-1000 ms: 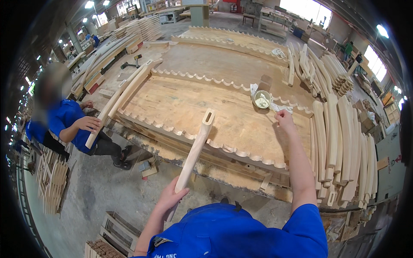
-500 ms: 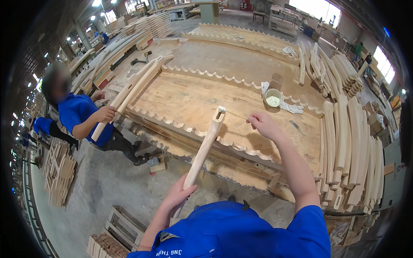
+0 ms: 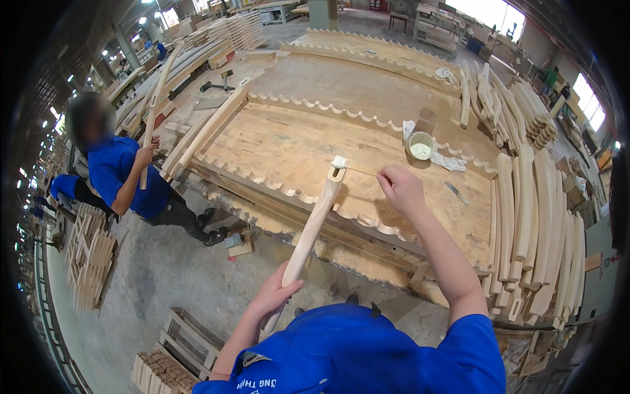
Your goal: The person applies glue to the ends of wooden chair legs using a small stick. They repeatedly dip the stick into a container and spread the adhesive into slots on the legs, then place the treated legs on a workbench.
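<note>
- At the far left, a co-worker (image 3: pixel 131 174) in a blue shirt is now holding a long wooden piece (image 3: pixel 157 98) steeply upright; half a second ago that person's hand was resting on a piece slanting low along the bench side.
- The left hand (image 3: pixel 277 293) is wrapping its fingers and thumb around the lower part of a pale wooden leg (image 3: pixel 308 240), keeping the same closed grip as before.
- The leg is slanting up and away from the body, its slotted end lying over the near scalloped rail (image 3: pixel 367 223) of the workbench (image 3: pixel 282 144), much as it was in the earlier frame.
- White paste (image 3: pixel 338 161) is sitting at the far rim of the slot, showing as a fuller lump than half a second ago.
- A thin stick (image 3: pixel 361 171) is running from the paste to the right hand.
- The right hand (image 3: pixel 400 189) is pinching the stick between thumb and curled fingers; a second ago it was hovering near the cup, and now it is working beside the leg's end.
- The cup (image 3: pixel 420 146) of pale paste is standing on the bench, a white cloth (image 3: pixel 448 162) lying just beside it.
- A flat-bladed tool (image 3: pixel 457 193) is lying nearer, untouched.
- Curved wooden pieces (image 3: pixel 525 223) are leaning in a row at the right.
</note>
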